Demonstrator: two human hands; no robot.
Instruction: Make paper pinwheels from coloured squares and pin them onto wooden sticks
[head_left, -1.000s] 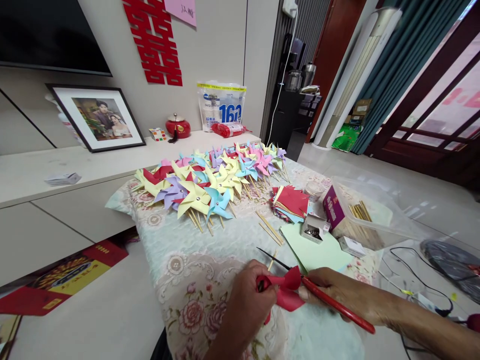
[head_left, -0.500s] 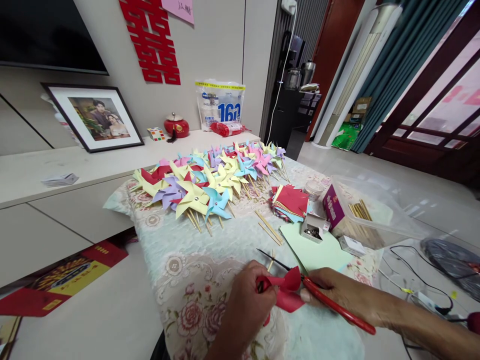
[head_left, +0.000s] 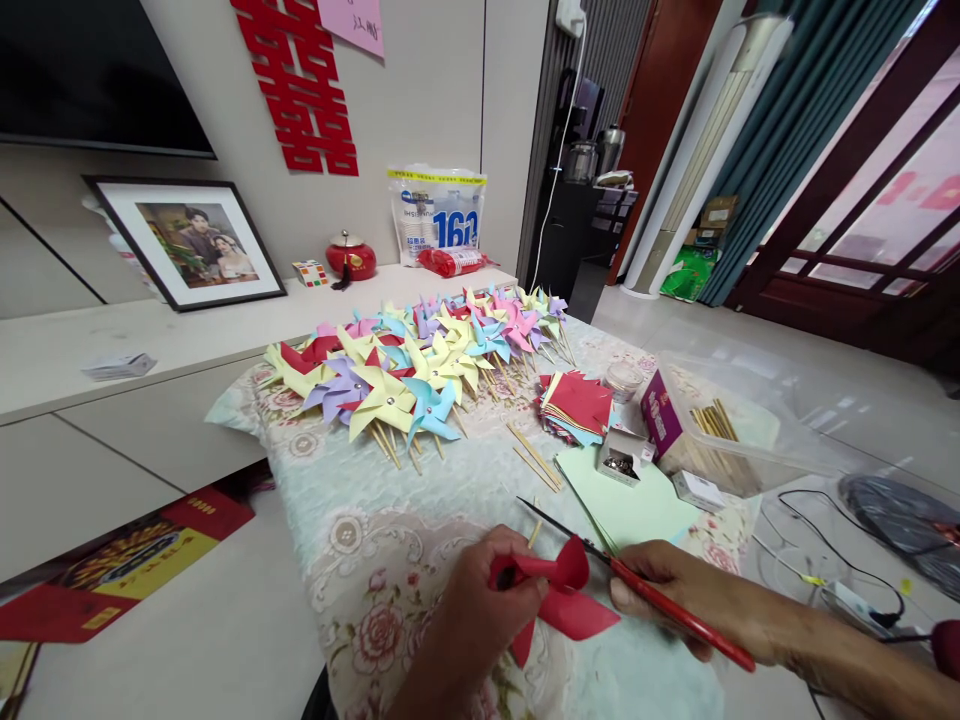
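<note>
My left hand [head_left: 480, 600] pinches a red paper pinwheel [head_left: 574, 610], its blades curled and partly hidden by my fingers. A thin wooden stick [head_left: 535, 533] shows just beyond that hand. In my right hand [head_left: 675, 590] are red-handled scissors [head_left: 679, 610], their dark blades pointing left and away, passing close behind the red paper. I cannot tell whether the blades touch it. Past the hands lie a few loose wooden sticks [head_left: 535, 455] and green paper sheets [head_left: 630, 505].
Finished pinwheels [head_left: 382, 400] crowd the table's far left. A stack of coloured paper squares [head_left: 576, 405], a small box of metal fasteners [head_left: 621, 460] and a clear plastic bin [head_left: 720, 455] with sticks stand on the right. A framed photo [head_left: 199, 245] leans on the cabinet.
My left hand has shifted slightly left and down with the red pinwheel, whose blades now spread wider. The scissors stay in my right hand, almost unmoved. The view has tilted a little.
</note>
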